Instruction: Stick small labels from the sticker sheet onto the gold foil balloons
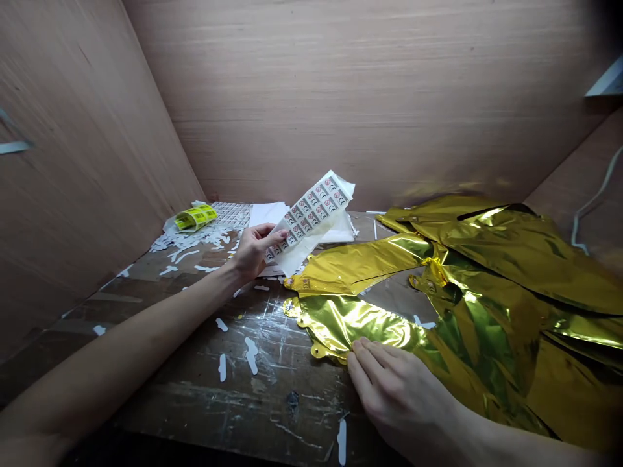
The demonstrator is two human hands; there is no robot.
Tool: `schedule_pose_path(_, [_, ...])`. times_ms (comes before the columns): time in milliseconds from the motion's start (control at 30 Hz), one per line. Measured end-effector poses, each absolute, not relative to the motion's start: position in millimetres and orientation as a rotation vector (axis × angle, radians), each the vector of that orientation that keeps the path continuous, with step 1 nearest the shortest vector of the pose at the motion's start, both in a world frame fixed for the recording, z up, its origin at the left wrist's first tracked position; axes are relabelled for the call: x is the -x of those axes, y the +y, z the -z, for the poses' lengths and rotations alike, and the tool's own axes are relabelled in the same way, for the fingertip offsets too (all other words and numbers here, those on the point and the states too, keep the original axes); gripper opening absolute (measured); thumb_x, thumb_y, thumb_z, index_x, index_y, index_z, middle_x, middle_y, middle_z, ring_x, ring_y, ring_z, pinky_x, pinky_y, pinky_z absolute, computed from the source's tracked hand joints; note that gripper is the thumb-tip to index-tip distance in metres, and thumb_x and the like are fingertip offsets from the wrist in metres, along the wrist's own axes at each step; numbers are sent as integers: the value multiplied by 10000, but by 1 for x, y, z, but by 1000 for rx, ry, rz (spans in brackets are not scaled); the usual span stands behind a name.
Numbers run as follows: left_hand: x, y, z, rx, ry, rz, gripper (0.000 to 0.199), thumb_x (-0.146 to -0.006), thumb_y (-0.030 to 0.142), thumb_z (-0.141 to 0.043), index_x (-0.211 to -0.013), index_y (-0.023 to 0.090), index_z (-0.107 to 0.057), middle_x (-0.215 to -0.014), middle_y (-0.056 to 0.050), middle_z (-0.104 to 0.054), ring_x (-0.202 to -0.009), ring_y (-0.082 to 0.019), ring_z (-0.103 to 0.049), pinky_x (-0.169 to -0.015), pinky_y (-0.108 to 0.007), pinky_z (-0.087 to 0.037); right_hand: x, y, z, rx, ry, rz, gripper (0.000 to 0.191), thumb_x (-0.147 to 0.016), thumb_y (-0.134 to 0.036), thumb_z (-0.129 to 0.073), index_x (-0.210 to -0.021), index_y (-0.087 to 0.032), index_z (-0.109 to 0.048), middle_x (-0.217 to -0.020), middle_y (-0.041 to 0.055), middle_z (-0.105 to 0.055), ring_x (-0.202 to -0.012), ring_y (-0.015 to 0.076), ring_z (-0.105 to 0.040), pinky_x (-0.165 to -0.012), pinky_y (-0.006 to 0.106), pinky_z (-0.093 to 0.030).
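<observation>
Curled yellow label strip [195, 217] atop a drift of narrow white backing scraps [187, 239], on a scuffed, scratched counter [243, 415]. Left hand [254, 251] gripping a glossy sheet of small printed stickers [307, 217] by its lower edge, up off the counter, translucent backing curling beneath. Right hand [396, 395], fingers [363, 353] spread flat and unclenched, pressing a crinkled gold foil balloon [363, 322] near its scalloped seam on the counter, beside further mirror-bright foil balloons [511, 259] heaped against a wood-grain panel [569, 155].
</observation>
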State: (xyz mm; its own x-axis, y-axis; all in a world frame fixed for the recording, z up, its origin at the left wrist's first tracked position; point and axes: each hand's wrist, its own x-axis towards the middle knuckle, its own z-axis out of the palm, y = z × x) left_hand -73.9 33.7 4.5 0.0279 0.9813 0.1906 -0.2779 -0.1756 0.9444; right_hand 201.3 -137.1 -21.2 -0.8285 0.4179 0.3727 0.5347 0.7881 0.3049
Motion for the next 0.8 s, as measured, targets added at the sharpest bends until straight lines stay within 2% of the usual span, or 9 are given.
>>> schedule_pose_path(133, [74, 32, -4, -1142, 865, -1396, 352, -560, 338, -939, -791, 127, -778, -785, -64, -753, -665, -159, -643, -666, -296, -503, -206, -126, 17, 819, -2653, 326, 263, -907, -47, -446, -790, -142, -663, -793, 81, -671, -694, 182, -622, -641, 308, -562])
schedule_pose_path(200, [74, 33, -2, -1143, 868, -1377, 357, -545, 332, -945, -781, 125, -775, -772, -62, -749, -659, -157, -639, -662, -295, -498, -206, -120, 19, 876, -2639, 307, 238, -977, -159, -468, -940, -120, -701, -930, 109, -711, -837, 205, -666, -742, 334, -583])
schedule_pose_path(300, [76, 35, 2, -1161, 868, -1349, 359, -551, 337, -944, -785, 124, -774, -772, -59, -748, -656, -151, -639, -656, -286, -492, -204, -114, 28, 876, -2677, 417, 370, -1015, -281, -473, -1223, -51, -674, -1205, 188, -695, -1171, 276, -635, -1020, 420, -533])
schedule_pose_path(367, [77, 37, 4, -1168, 866, -1333, 358, -553, 341, -944, -781, 126, -771, -767, -54, -746, -645, -151, -639, -646, -286, -491, -204, -114, 35, 879, -2705, 457, 394, -1026, -272, -450, -1255, -40, -671, -1255, 200, -681, -1226, 282, -617, -1084, 429, -497])
schedule_pose_path(433, [78, 38, 6, -1168, 866, -1322, 363, -545, 344, -946, -774, 126, -766, -762, -53, -745, -636, -156, -641, -637, -291, -495, -205, -117, 40, 897, -2707, 485, 378, -1016, -224, -447, -1237, -28, -682, -1259, 214, -678, -1214, 290, -629, -1078, 431, -502])
schedule_pose_path(533, [78, 38, 5, -1159, 862, -1315, 362, -546, 339, -945, -773, 126, -760, -763, -54, -742, -637, -160, -646, -633, -292, -505, -204, -123, 36, 905, -2752, 492, 287, -932, -92, -497, -1114, -35, -712, -1162, 222, -703, -1096, 292, -675, -1001, 426, -539])
schedule_pose_path(633, [79, 37, 1, -1138, 851, -1316, 354, -561, 339, -930, -777, 128, -745, -775, -66, -739, -648, -167, -658, -651, -303, -528, -204, -123, 22, 992, -2818, 299, 218, -855, 1, -511, -833, -123, -689, -828, 101, -710, -706, 195, -667, -720, 320, -566])
schedule_pose_path(700, [82, 36, -3, -1143, 825, -1282, 354, -576, 360, -906, -787, 136, -732, -793, -85, -740, -653, -181, -666, -663, -322, -542, -207, -117, 10, 1115, -2730, 106, 236, -874, -37, -531, -714, -161, -652, -646, 25, -645, -525, 141, -574, -549, 267, -479])
schedule_pose_path(800, [89, 31, -10, -1201, 797, -1151, 377, -543, 401, -881, -764, 141, -720, -758, -113, -724, -592, -194, -644, -587, -332, -518, -217, -96, -10, 1253, -2455, -269, 213, -897, -185, -642, -692, -189, -701, -579, -16, -640, -486, 103, -558, -500, 224, -417])
